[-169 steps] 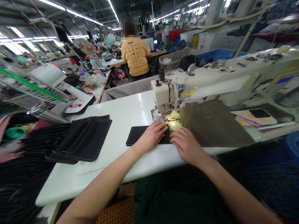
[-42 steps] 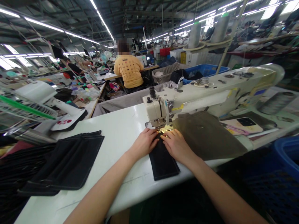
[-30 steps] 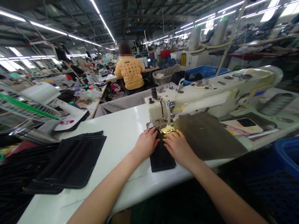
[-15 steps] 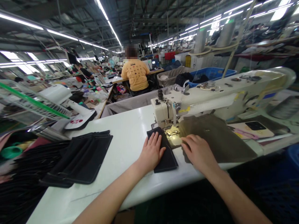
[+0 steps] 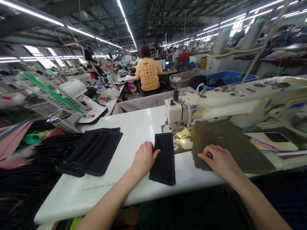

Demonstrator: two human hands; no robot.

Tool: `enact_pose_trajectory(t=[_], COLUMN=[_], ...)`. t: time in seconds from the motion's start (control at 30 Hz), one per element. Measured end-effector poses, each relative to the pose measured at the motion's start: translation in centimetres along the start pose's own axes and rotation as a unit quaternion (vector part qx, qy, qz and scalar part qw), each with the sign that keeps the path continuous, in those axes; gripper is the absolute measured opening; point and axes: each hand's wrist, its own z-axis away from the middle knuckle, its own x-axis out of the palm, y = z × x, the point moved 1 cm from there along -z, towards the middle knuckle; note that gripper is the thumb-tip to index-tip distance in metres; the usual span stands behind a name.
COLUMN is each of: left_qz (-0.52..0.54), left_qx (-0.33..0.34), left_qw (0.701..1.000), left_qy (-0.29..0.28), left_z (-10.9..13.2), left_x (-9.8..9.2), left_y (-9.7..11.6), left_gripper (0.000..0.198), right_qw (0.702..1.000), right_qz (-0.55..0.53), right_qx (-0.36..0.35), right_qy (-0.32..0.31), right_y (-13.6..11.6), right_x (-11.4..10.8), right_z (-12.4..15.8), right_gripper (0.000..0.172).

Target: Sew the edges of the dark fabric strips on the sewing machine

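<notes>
Big garment factory hall (image 5: pixel 153 35) here, long rows of LED tubes overhead, and a co-worker in a yellow tee (image 5: pixel 148 73) sitting at the next bench along, back to the camera. A blue bin (image 5: pixel 227 78) sits past the long arm of the white industrial sewing machine (image 5: pixel 176 113). On the white counter (image 5: pixel 134 127), a neat stack of stitched black panels (image 5: pixel 96 153) lies off to the left, and a phone (image 5: pixel 275 137) rests on a pale pad at the far right.

What just changed: the single black fabric panel (image 5: pixel 164 159) has come away from the presser foot and now lies on the counter toward the person, just in front of the machine and lengthwise to them. The hands have split up too. The left hand (image 5: pixel 144 156) sits loosely, not gripping, right against the panel's left edge. The right hand (image 5: pixel 219 158) has gone over to the olive fabric (image 5: pixel 242 147), lying open and flat on top of it with the fingers together, holding nothing. That olive piece sits right of the needle area, beside the shiny metal plate (image 5: pixel 183 140).
</notes>
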Motion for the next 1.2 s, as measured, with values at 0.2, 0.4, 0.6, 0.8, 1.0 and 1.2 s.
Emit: enact_pose_trajectory(t=[0.2,0.4,0.6,0.8,1.0,1.2], left_qz=[0.084,-0.137,0.088,0.219,0.124,0.082], left_qx=[-0.067,-0.192,0.194,0.437,0.403,0.371], left_qw=[0.994,0.966,0.971,0.870,0.906,0.924], left_qy=[-0.017,0.101,0.113,-0.067,-0.048,-0.039], left_z=[-0.6,-1.5,-1.0,1.4,3.3,4.9], left_x=[-2.8,-9.2,-4.6,0.6,-0.6,-2.0], left_y=[-3.7,-10.1,-2.1,5.1,0.0,-5.0], left_gripper=[0.013,0.029,0.043,0.070,0.034,0.055], right_qw=[0.995,0.974,0.991,0.963,0.931,0.934], right_qz=[-0.095,-0.210,-0.119,-0.211,-0.274,-0.151], right_qx=[0.018,0.089,0.012,-0.033,-0.038,-0.220], right_qy=[0.004,-0.010,0.051,-0.167,-0.240,-0.238], right_y=[0.2,0.8,-3.2,-10.5,-8.2,-5.1], right_x=[-0.6,-1.5,-3.1,-3.4,-3.5,-1.3], right_z=[-0.1,-0.6,-0.2,1.9,2.9,5.3], right_gripper=[0.040,0.044,0.037,0.023,0.039,0.096])
